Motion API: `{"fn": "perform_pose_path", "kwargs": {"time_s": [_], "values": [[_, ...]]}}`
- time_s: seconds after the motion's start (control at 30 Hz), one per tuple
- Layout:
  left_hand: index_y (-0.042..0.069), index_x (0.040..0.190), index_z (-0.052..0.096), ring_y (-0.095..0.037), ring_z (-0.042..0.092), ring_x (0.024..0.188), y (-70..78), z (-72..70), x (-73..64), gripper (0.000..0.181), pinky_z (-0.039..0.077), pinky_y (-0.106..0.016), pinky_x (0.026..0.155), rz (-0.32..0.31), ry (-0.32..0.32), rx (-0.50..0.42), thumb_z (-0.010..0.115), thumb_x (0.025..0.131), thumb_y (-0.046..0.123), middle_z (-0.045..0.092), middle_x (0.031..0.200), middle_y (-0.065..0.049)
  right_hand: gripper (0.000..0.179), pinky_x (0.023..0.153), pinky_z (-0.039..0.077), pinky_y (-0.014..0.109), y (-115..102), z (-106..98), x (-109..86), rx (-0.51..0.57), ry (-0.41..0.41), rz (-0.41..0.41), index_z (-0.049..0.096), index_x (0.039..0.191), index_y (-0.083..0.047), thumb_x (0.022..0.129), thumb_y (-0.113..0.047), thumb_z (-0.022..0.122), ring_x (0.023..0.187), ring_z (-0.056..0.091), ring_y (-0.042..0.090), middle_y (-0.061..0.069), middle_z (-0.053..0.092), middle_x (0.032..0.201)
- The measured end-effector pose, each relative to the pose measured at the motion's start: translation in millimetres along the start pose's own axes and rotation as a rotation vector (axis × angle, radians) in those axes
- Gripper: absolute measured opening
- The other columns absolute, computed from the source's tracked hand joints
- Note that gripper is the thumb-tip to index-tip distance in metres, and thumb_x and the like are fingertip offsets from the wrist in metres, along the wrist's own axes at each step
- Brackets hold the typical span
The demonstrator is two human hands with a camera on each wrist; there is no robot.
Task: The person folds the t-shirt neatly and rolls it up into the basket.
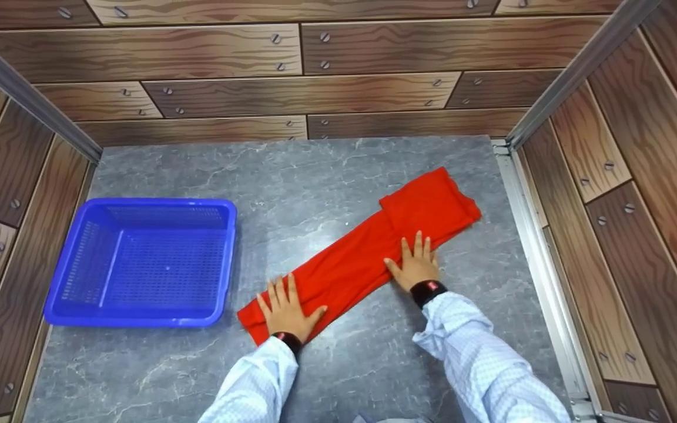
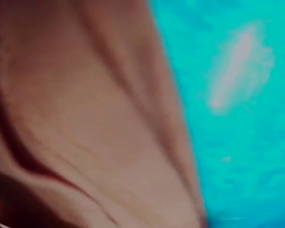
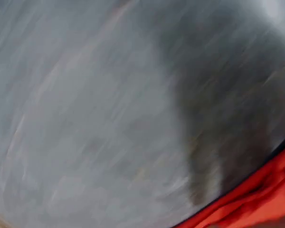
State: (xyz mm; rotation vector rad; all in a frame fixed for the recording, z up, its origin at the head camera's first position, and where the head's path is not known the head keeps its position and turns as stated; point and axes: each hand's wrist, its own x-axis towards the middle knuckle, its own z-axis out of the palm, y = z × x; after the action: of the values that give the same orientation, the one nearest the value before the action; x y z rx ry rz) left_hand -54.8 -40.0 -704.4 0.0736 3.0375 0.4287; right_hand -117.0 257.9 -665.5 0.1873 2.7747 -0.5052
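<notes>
A red cloth garment [image 1: 350,252] lies folded into a long strip, slanting across the grey surface from lower left to upper right. Its upper right end is doubled over into a thicker flap. My left hand [image 1: 287,314] rests on the lower left end with fingers spread straight. Near the doubled flap, my right hand [image 1: 418,267] lies along the lower edge, fingers extended onto the cloth. The left wrist view is mostly filled by blurred skin of the left hand [image 2: 95,114]. In the right wrist view, a red edge of the garment [image 3: 256,204] shows at the lower right.
A blue plastic basket [image 1: 228,264] with perforated walls stands left of the garment. The grey marbled surface [image 1: 291,170] is bordered by wood-patterned panels [image 1: 374,50] at the back and both sides. A metal rail [image 1: 541,270] runs along the right edge.
</notes>
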Motion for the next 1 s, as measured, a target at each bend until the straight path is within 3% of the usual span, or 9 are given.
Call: {"fn": "perform_pose_path", "kwargs": {"time_s": [0.1,0.2,0.3,0.37,0.47,0.53,0.6,0.77,1.0], "values": [[0.018,0.156,0.024,-0.041,0.019,0.149,-14.5,-9.9,14.3,0.107,0.017,-0.06,0.118,0.194,-0.034,0.026,0.063,0.073,0.074,0.024,0.161,-0.015,0.089,0.117,0.01,0.066,-22.9,9.9,-8.5,0.048,0.004,0.043,0.015,0.156,-0.003,0.095,-0.059,0.045,0.148,0.001,0.051,0.031,-0.001,0.16],[0.025,0.157,0.022,-0.038,0.018,0.15,-26.8,-24.3,31.9,0.104,0.022,-0.056,0.119,0.442,-0.123,0.148,0.068,0.074,0.069,0.018,0.164,-0.008,0.092,0.118,0.012,0.064,-41.1,19.6,-16.8,0.056,-0.008,0.059,0.016,0.155,0.001,0.094,-0.059,0.05,0.147,0.006,0.052,0.035,0.003,0.158],[0.03,0.158,0.019,-0.033,0.013,0.152,-33.8,-35.9,44.0,0.101,0.021,-0.053,0.12,0.644,-0.233,0.305,0.063,0.077,0.071,0.011,0.166,-0.002,0.09,0.119,0.012,0.062,-49.7,27.6,-19.1,0.041,0.002,0.058,0.022,0.153,0.004,0.093,-0.056,0.054,0.147,0.01,0.052,0.038,0.008,0.157],[0.032,0.158,0.016,-0.03,0.009,0.154,-34.5,-39.8,47.8,0.098,0.019,-0.051,0.121,0.752,-0.291,0.389,0.057,0.08,0.074,0.008,0.167,0.001,0.089,0.119,0.013,0.061,-50.9,31.1,-17.6,0.028,0.023,0.051,0.026,0.152,0.004,0.091,-0.052,0.058,0.146,0.012,0.053,0.038,0.011,0.156],[0.033,0.158,0.015,-0.026,0.007,0.154,-30.4,-39.2,47.7,0.093,0.017,-0.048,0.122,0.862,-0.331,0.46,0.048,0.083,0.077,0.008,0.167,0.003,0.09,0.12,0.015,0.06,-48.4,33.6,-12.5,-0.002,0.029,0.027,0.026,0.152,0.005,0.09,-0.049,0.062,0.146,0.013,0.054,0.039,0.011,0.156],[0.033,0.158,0.017,-0.025,0.008,0.154,-26.2,-36.1,44.8,0.092,0.016,-0.046,0.123,0.891,-0.334,0.476,0.045,0.083,0.078,0.01,0.167,0.003,0.09,0.119,0.016,0.06,-45.5,33.9,-8.6,-0.006,0.026,-0.002,0.026,0.152,0.004,0.089,-0.046,0.064,0.146,0.013,0.055,0.039,0.011,0.156],[0.032,0.158,0.017,-0.024,0.009,0.154,-22.2,-32.1,39.9,0.091,0.015,-0.044,0.123,0.882,-0.343,0.473,0.043,0.083,0.079,0.011,0.167,0.003,0.09,0.119,0.015,0.06,-42.5,32.5,-4.3,-0.005,0.012,-0.034,0.026,0.152,0.004,0.088,-0.045,0.065,0.146,0.012,0.054,0.038,0.01,0.156],[0.032,0.158,0.014,-0.025,0.009,0.154,-12.2,-23.5,24.7,0.092,0.014,-0.043,0.124,0.795,-0.364,0.398,0.041,0.084,0.08,0.008,0.167,0.001,0.089,0.119,0.011,0.063,-34.8,25.2,5.5,-0.018,-0.038,-0.092,0.026,0.153,0.002,0.086,-0.042,0.066,0.147,0.01,0.052,0.035,0.008,0.158],[0.033,0.158,0.011,-0.027,0.008,0.154,1.1,-7.4,8.8,0.093,0.013,-0.045,0.124,0.691,-0.303,0.298,0.043,0.083,0.079,0.006,0.167,0.001,0.091,0.117,0.004,0.067,-30.1,13.8,17.2,-0.042,-0.081,-0.126,0.024,0.153,0.0,0.083,-0.04,0.066,0.149,0.006,0.048,0.032,0.006,0.16]]}}
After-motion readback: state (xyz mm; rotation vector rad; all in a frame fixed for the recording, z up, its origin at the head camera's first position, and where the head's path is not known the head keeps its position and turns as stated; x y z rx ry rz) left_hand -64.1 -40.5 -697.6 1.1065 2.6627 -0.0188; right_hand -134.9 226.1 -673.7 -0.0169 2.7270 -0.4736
